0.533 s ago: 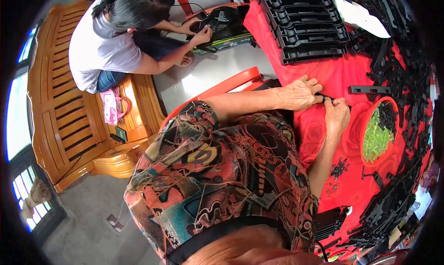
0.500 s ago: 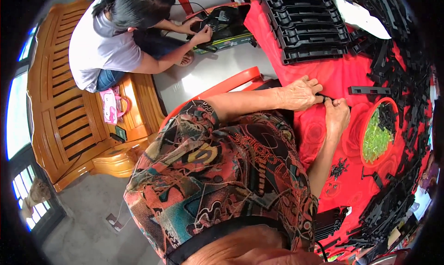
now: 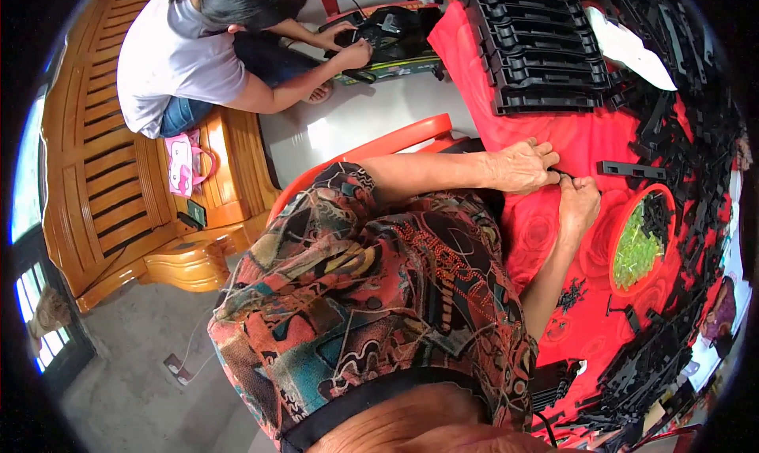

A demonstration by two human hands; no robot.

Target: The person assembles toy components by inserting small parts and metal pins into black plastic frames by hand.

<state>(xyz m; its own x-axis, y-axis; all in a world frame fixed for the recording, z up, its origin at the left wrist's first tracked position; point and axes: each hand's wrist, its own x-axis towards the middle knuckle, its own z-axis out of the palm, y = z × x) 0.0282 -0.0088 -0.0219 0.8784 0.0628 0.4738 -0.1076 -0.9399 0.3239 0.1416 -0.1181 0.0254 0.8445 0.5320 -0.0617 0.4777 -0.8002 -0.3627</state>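
Note:
My left hand [image 3: 522,167] and my right hand [image 3: 579,203] meet over the red cloth [image 3: 531,224], fingers closed and nearly touching. Between their fingertips is a small dark piece [image 3: 560,174], mostly hidden, so its exact kind cannot be made out. Just right of my hands lies a black plastic bar [image 3: 631,170] with slots. Beyond my right wrist sits a round orange-red basin [image 3: 614,257] holding light green pieces [image 3: 637,251] and black parts [image 3: 655,214]. Several tiny black pieces [image 3: 571,295] lie in a loose pile beside my right forearm.
Stacked black ribbed plastic parts [image 3: 545,46] stand at the far side, near a white sheet [image 3: 628,46]. Many loose black parts [image 3: 656,366] cover the right side. At the left, another person [image 3: 186,66] sits on a wooden bench [image 3: 103,160], handling black items on a box.
The view has shifted slightly. My hands stay together at the small dark piece, with fingers only a little changed. The other person's hands have moved slightly over the black items.

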